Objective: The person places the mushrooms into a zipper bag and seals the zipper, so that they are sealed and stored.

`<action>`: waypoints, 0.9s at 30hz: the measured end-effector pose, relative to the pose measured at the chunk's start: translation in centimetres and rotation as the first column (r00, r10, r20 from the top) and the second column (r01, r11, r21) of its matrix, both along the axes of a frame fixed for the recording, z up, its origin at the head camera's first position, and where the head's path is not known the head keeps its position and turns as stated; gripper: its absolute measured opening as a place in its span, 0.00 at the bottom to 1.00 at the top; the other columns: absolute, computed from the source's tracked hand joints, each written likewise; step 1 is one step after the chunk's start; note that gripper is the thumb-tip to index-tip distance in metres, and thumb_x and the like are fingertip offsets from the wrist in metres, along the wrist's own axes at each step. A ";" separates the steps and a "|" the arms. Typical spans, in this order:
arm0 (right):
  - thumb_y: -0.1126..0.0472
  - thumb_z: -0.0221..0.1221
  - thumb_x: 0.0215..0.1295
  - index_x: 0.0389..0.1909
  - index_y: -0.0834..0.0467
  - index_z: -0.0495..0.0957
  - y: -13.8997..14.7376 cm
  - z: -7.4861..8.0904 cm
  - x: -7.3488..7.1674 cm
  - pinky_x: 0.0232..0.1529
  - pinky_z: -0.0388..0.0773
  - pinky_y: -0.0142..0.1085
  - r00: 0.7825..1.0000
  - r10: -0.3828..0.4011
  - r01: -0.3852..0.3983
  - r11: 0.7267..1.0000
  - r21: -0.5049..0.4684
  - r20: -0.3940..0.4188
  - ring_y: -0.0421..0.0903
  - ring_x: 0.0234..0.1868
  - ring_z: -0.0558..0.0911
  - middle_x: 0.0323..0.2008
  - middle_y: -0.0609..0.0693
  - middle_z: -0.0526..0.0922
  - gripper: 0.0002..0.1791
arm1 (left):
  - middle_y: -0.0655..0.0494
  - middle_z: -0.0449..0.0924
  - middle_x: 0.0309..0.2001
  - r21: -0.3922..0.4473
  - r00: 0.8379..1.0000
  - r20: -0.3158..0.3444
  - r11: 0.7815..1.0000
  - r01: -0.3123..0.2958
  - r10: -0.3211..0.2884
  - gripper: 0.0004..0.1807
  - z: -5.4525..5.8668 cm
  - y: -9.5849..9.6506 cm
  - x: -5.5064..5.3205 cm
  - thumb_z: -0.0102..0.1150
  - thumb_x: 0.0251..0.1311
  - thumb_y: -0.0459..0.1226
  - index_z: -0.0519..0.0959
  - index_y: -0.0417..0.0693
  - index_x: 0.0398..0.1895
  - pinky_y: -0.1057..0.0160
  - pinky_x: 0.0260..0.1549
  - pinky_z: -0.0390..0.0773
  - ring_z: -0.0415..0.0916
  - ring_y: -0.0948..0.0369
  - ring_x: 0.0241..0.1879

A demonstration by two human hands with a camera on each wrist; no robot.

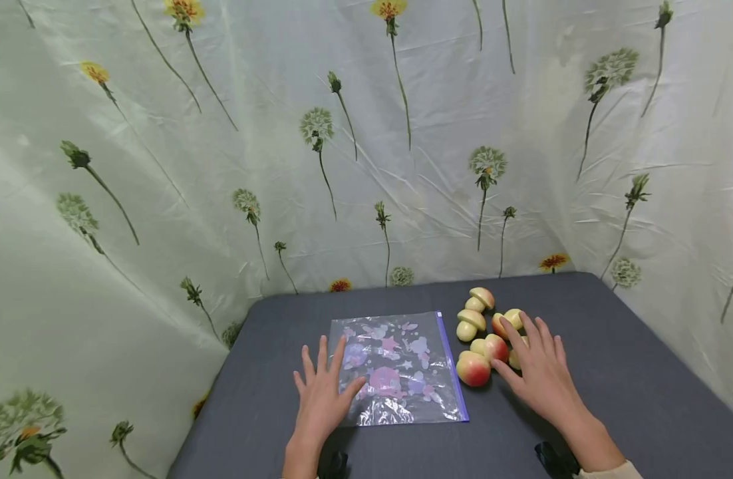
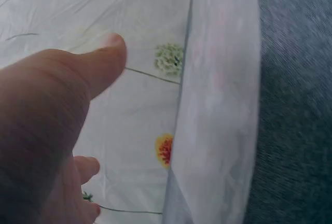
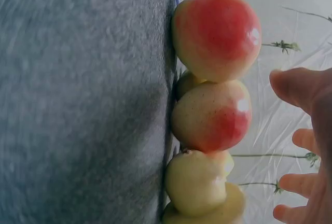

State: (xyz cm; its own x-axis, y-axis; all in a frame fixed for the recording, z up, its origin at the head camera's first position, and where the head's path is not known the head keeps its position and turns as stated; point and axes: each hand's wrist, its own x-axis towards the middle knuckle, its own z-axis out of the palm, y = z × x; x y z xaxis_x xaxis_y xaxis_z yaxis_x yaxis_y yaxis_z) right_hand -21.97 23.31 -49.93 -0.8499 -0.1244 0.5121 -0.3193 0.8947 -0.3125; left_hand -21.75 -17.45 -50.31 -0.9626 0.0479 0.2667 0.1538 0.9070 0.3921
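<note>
A clear plastic zip bag (image 1: pixel 396 369) with pink and purple printed shapes lies flat, its purple zip edge (image 1: pixel 452 366) on the right. My left hand (image 1: pixel 321 402) hovers over the bag's left front part, fingers spread, holding nothing. In the left wrist view, the thumb (image 2: pixel 106 66) points toward the bag (image 2: pixel 220 94). Right of the bag sit several toy mushrooms (image 1: pixel 473 368) with red and yellow caps and pale stems. My right hand (image 1: pixel 543 379) is spread above the mushrooms' right side and partly hides some. In the right wrist view, its thumb (image 3: pixel 293 86) is apart from the red-capped mushroom (image 3: pixel 218 35).
The bag and mushrooms lie on a dark grey table (image 1: pixel 283 339). Behind and to the left hangs a pale curtain (image 1: pixel 271 166) printed with dandelions, meeting the table's back edge. Dark straps (image 1: pixel 555 459) are at both wrists.
</note>
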 end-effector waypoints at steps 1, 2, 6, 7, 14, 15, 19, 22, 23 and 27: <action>0.44 0.69 0.61 0.76 0.51 0.61 -0.1 0.1 0.0 0.63 0.45 0.74 1.000 0.003 -0.003 1.000 -0.007 -0.015 0.70 0.72 0.52 0.74 0.65 0.55 0.45 | 0.48 0.37 0.81 0.008 1.000 0.002 1.000 0.010 -0.010 0.50 0.1 0.1 0.0 0.61 0.61 0.63 0.47 0.72 0.81 0.20 0.58 0.43 0.27 0.35 0.76; 0.45 0.70 0.60 0.75 0.52 0.62 -0.2 0.1 0.1 0.63 0.46 0.74 1.000 0.008 -0.008 1.000 -0.014 -0.028 0.70 0.72 0.53 0.74 0.65 0.56 0.45 | 0.47 0.37 0.81 0.014 1.000 0.000 1.000 0.019 -0.019 0.50 0.3 0.2 0.0 0.62 0.61 0.63 0.45 0.73 0.81 0.20 0.58 0.44 0.28 0.35 0.76; 0.49 0.71 0.59 0.72 0.55 0.66 -0.5 0.6 0.1 0.60 0.52 0.74 0.998 0.019 -0.021 0.999 -0.025 -0.062 0.71 0.70 0.56 0.71 0.67 0.60 0.42 | 0.47 0.39 0.81 0.036 0.999 -0.010 0.998 0.049 -0.049 0.52 1.0 0.5 -0.1 0.64 0.60 0.61 0.42 0.77 0.81 0.21 0.59 0.47 0.32 0.35 0.76; 0.49 0.71 0.59 0.72 0.56 0.66 -0.5 0.7 0.1 0.59 0.53 0.74 0.998 0.022 -0.024 0.999 -0.029 -0.062 0.71 0.70 0.56 0.71 0.67 0.61 0.42 | 0.46 0.40 0.81 0.038 0.998 -0.013 0.998 0.057 -0.057 0.52 1.2 0.5 -0.1 0.65 0.60 0.60 0.43 0.77 0.81 0.21 0.59 0.47 0.33 0.35 0.76; 0.55 0.70 0.59 0.69 0.58 0.68 -1.1 1.7 -0.1 0.58 0.56 0.72 0.996 0.057 -0.060 0.997 -0.054 -0.067 0.71 0.68 0.58 0.68 0.68 0.64 0.38 | 0.44 0.44 0.80 0.032 0.992 -0.017 0.991 0.127 -0.126 0.53 2.7 -0.5 -0.3 0.70 0.57 0.56 0.48 0.70 0.81 0.23 0.60 0.52 0.37 0.35 0.76; 0.55 0.70 0.60 0.69 0.58 0.68 -1.1 1.8 -0.2 0.58 0.56 0.72 0.996 0.062 -0.067 0.996 -0.061 -0.066 0.71 0.69 0.58 0.68 0.67 0.64 0.37 | 0.44 0.45 0.80 0.036 0.990 -0.014 0.989 0.142 -0.141 0.53 2.8 -0.7 -0.4 0.71 0.57 0.55 0.49 0.70 0.81 0.24 0.60 0.52 0.37 0.35 0.76; 0.57 0.68 0.62 0.69 0.58 0.69 -1.6 2.5 -0.4 0.57 0.58 0.72 0.996 0.076 -0.081 0.994 -0.080 -0.054 0.70 0.69 0.59 0.67 0.66 0.66 0.35 | 0.44 0.44 0.80 0.051 0.980 0.022 0.980 0.194 -0.196 0.54 3.5 -1.5 -0.7 0.72 0.57 0.52 0.49 0.71 0.81 0.25 0.60 0.56 0.36 0.36 0.77; 0.57 0.67 0.63 0.70 0.58 0.68 -2.1 3.1 -0.5 0.57 0.60 0.71 0.996 0.088 -0.090 0.992 -0.090 -0.024 0.68 0.68 0.61 0.68 0.65 0.65 0.35 | 0.44 0.45 0.80 0.083 0.974 0.060 0.974 0.211 -0.217 0.54 3.6 -2.1 -1.0 0.74 0.56 0.49 0.50 0.71 0.81 0.26 0.58 0.60 0.36 0.37 0.77; 0.56 0.67 0.63 0.70 0.58 0.68 -2.3 3.3 -0.6 0.57 0.62 0.70 0.996 0.092 -0.093 0.991 -0.094 -0.010 0.67 0.68 0.62 0.68 0.64 0.65 0.35 | 0.44 0.46 0.80 0.088 0.973 0.070 0.973 0.213 -0.219 0.54 3.6 -2.3 -1.0 0.75 0.55 0.49 0.50 0.72 0.81 0.26 0.57 0.61 0.37 0.38 0.77; 0.57 0.66 0.65 0.71 0.59 0.68 -3.2 4.1 -0.8 0.56 0.65 0.67 0.991 0.130 -0.127 0.983 -0.131 0.012 0.64 0.67 0.64 0.68 0.64 0.66 0.35 | 0.43 0.50 0.79 0.085 0.971 0.094 0.973 0.213 -0.221 0.54 3.4 -3.0 -1.4 0.76 0.54 0.48 0.52 0.70 0.80 0.27 0.58 0.62 0.41 0.38 0.76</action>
